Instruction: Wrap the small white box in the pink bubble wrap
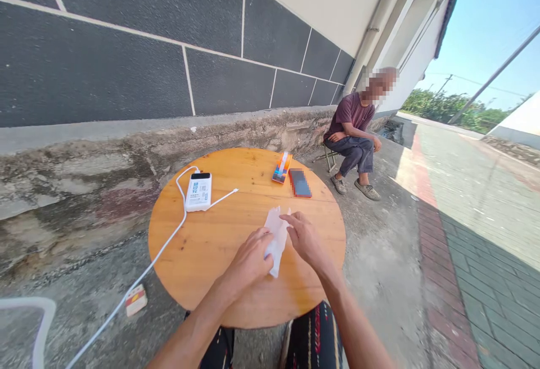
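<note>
Outside by a dark wall (126, 59), a round wooden tabletop (202, 256) holds everything. A person (352, 133) sits beyond it. On the tabletop's far side lie a white power bank (198, 191) and a phone (300, 183). Near its middle, a white tissue (276, 234) looks soft, light and easy to tear. The left hand (248, 262) pinches its near edge; the right hand (304, 238) pinches its far edge.

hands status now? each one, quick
Left hand: closed grip on the white tissue, over the round wooden table.
Right hand: fingers pinching the tissue's upper edge.
</note>
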Demonstrator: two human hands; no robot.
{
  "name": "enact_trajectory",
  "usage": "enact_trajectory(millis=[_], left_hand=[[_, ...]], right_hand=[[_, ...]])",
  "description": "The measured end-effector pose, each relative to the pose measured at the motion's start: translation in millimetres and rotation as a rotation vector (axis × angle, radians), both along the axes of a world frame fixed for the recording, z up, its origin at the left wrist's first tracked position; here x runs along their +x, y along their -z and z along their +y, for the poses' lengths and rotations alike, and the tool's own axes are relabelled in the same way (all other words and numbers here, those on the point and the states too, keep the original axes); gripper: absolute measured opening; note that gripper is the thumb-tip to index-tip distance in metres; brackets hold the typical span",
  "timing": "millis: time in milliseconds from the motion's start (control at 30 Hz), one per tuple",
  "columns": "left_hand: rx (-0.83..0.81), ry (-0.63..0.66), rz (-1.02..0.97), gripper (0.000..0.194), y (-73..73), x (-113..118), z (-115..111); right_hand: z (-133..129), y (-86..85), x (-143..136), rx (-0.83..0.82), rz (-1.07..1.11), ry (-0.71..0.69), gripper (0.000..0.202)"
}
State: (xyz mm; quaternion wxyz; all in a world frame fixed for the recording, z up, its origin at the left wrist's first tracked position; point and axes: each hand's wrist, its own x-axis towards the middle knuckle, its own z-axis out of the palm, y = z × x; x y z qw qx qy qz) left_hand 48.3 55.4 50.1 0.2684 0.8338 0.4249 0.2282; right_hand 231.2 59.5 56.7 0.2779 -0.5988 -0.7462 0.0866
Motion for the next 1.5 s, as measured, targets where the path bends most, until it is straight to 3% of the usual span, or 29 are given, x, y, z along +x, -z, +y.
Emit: enact_trajectory(millis=[100,233,400,533,633,767,933,1167,1367,1500], left_hand=[[0.000,0.055,0.047,0.039,-8.9,0,4],[-0.003,0.086,0.076,0.027,-15.4,-1,6],[-0.010,0.094,0.035,0.020,-12.4,-2,10],[0.004,0.104,0.027,0.018,-6.6,-2,11],[0.003,0.082,0.006,0.024,-2.9,-3,11],[-0.024,0.042,-0.068,0.048,-1.2,-4,9],[-0.045,0.078,-0.042,0.037,-1.1,-5,8],[-0.062,0.077,-0.078,0.035,0.3,-5,7],[-0.035,0.078,-0.052,0.030,2.9,-5,7],[-0.028,0.081,-0.071,0.025,3.0,-4,6]], right_hand=[[12,-9.4,-2,-0.030,-0.186,-0.046,0.040],[12,-8.3,1,-0.018,-0.212,-0.075,0.030],[12,-3.4,3,0.029,-0.153,-0.077,0.026],[24,-2.3,-7,-0.032,-0.231,-0.103,0.025],[33,-1.4,-14,-0.110,-0.301,-0.117,0.024],[40,2.8,-18,-0.167,-0.321,-0.127,0.025],[42,12.6,-17,-0.193,-0.254,-0.161,0.025],[11,16.7,9,0.064,0.092,-0.077,0.025],[-27,17.2,-2,-0.041,0.148,-0.165,0.024],[-46,16.7,-13,-0.027,0.093,-0.126,0.026]])
